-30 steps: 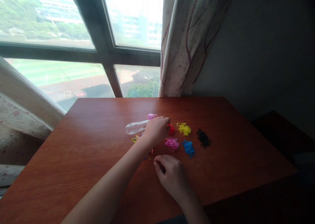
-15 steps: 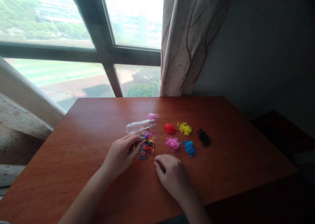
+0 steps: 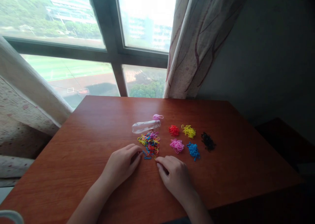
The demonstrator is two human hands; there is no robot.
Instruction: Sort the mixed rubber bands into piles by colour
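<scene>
A mixed heap of small coloured loops, looking like little rubber bands, lies on the table between my hands. My left hand is at the heap's lower left, thumb and forefinger pinched at a small blue loop. Across from it, my right hand rests on the table with its fingertips closed at a small yellow loop on the near edge. Single-colour piles lie to the right: red, yellow, pink, blue and black.
A clear plastic bottle lies on its side behind the heap, with a pink cap with a loop by its mouth. The brown wooden table meets a window and curtains. A white curved object shows at lower left.
My left hand has drawn back from the heap's middle to its lower left edge, uncovering more loops. My right fingertips now meet the yellow loop. The camera view has shifted slightly.
</scene>
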